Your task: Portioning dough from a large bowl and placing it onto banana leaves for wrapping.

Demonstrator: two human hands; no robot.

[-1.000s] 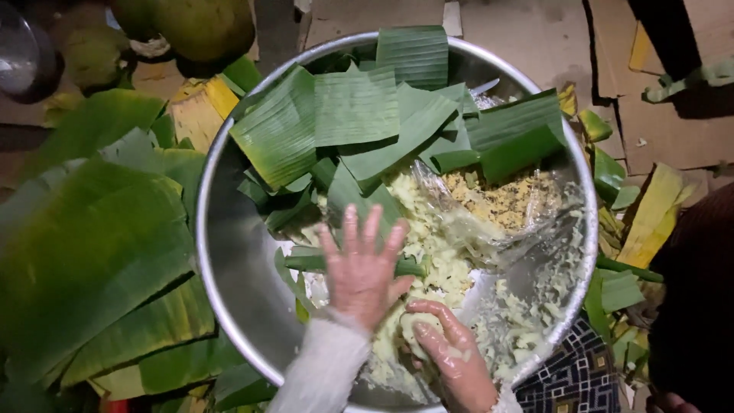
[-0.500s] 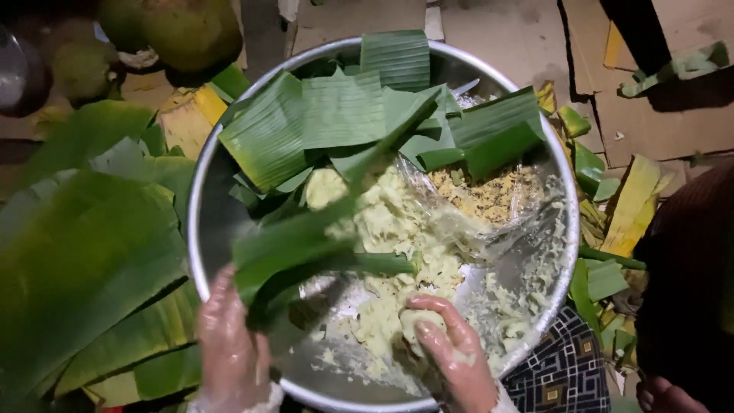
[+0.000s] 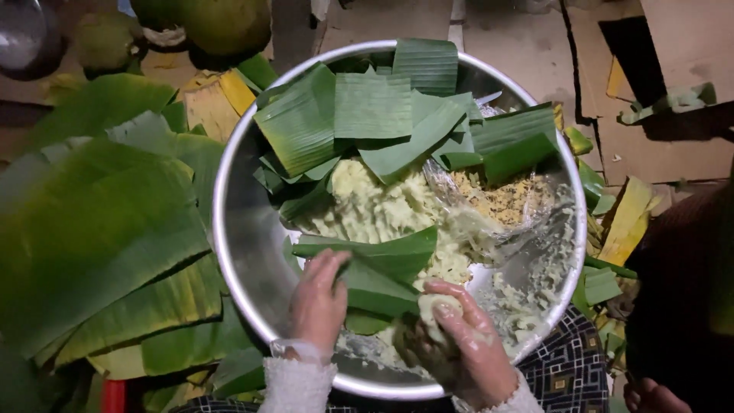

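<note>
Two hands work at the near rim of the metal basin: left hand, fingers loosely curled, steadies a folded banana leaf; right hand seemingly cups a dough lump. Keep the leaf flat and centre the lump.

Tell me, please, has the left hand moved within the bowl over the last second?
Yes. The left hand has drawn back from the paste toward the metal bowl's near-left rim, now gripping a folded banana leaf piece.
</note>
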